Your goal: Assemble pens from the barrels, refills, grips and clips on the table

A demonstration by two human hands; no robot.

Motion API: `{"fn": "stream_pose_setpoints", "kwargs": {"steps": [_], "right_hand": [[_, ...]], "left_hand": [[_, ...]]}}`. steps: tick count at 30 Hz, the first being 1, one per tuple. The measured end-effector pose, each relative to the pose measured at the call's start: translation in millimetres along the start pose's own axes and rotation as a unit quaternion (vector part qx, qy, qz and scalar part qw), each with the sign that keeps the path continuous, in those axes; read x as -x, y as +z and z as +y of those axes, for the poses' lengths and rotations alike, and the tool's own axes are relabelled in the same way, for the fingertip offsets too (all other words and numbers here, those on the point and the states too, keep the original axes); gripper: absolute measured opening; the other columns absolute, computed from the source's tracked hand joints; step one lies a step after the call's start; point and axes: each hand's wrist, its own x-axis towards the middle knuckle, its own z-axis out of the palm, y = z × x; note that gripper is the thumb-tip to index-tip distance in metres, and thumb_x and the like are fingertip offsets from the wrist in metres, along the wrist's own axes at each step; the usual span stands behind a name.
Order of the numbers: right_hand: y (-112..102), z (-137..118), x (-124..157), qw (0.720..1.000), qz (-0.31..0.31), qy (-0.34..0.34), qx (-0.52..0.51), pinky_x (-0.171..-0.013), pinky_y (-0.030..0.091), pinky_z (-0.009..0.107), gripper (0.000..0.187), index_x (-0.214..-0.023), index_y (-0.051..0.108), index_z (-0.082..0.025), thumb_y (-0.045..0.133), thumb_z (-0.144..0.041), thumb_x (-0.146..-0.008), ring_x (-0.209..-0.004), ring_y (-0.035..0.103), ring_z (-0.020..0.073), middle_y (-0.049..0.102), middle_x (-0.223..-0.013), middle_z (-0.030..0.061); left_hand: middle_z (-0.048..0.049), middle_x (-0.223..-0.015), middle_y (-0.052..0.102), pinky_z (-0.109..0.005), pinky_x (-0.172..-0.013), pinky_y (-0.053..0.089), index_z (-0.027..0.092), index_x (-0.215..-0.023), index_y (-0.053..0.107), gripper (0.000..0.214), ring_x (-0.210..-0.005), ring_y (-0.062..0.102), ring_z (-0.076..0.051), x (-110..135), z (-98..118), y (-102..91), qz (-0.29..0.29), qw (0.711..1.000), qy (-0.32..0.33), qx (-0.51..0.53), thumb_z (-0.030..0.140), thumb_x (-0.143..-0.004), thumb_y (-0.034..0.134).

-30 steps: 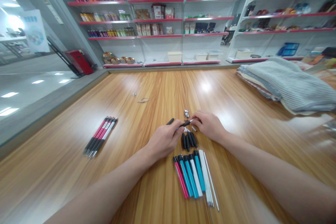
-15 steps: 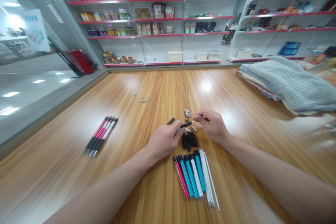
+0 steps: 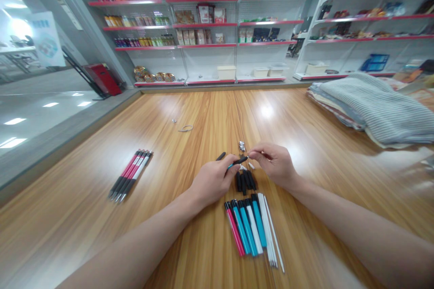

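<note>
My left hand (image 3: 213, 178) is closed around a pen barrel (image 3: 240, 160) with a black grip section and a bit of blue showing. Thumb and forefinger of my right hand (image 3: 271, 160) pinch a thin white pen part (image 3: 248, 156) at the barrel's black end; my fingers hide most of it. Under the hands lie several loose black grips (image 3: 244, 182) and small white pieces (image 3: 251, 165). Just beyond is a little heap of silvery pen tips (image 3: 241, 146). Nearer me, pink, blue and white barrels (image 3: 247, 228) lie in a row beside white refills (image 3: 271, 235).
Pink and white pens (image 3: 131, 175) with black grips lie together at the left. A black piece (image 3: 221, 156) rests by my left hand. Farther back are a thin wire loop (image 3: 186, 128) and a small metal bit (image 3: 174, 120). Folded cloths (image 3: 376, 106) are stacked at right.
My right fingertips have moved slightly left, closer to the barrel's black end. Less of the white part shows between them. My left hand has hardly moved.
</note>
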Motion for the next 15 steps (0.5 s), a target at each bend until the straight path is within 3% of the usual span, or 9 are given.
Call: {"fn": "stream_pose_setpoints", "kwargs": {"steps": [5, 9, 15], "right_hand": [[0.9, -4.3, 0.4, 0.999, -0.032, -0.016, -0.031, -0.065, 0.052, 0.027, 0.013, -0.096, 0.067, -0.019, 0.057, -0.02, -0.089, -0.081, 0.063, 0.0161, 0.067, -0.09, 0.0058], [1.0, -2.9, -1.3, 0.998, -0.046, -0.043, -0.001, -0.07, 0.053, 0.029, 0.013, -0.095, 0.068, -0.02, 0.056, -0.019, -0.089, -0.081, 0.064, 0.0161, 0.068, -0.089, 0.0054], [0.6, 2.5, -2.3, 0.997, -0.055, -0.042, 0.026, -0.07, 0.052, 0.027, 0.012, -0.093, 0.069, -0.02, 0.057, -0.021, -0.09, -0.078, 0.066, 0.0156, 0.07, -0.085, 0.0044]], "left_hand": [[-0.0039, -0.086, 0.067, -0.025, -0.066, 0.045, 0.021, -0.111, 0.058, 0.027, -0.076, 0.064, -0.016, 0.3, -2.4, 1.1, 0.014, 1.0, 0.002, 0.028, 0.035, -0.097, 0.04], [-0.0055, -0.097, 0.069, -0.027, -0.076, 0.047, 0.021, -0.112, 0.061, 0.028, -0.088, 0.065, -0.018, 0.1, -5.2, 2.7, 0.019, 0.999, 0.008, 0.044, 0.035, -0.097, 0.042], [-0.005, -0.099, 0.069, -0.027, -0.076, 0.048, 0.022, -0.11, 0.063, 0.027, -0.087, 0.065, -0.018, 0.3, -4.6, 2.0, 0.024, 0.999, 0.005, 0.042, 0.035, -0.095, 0.045]]}}
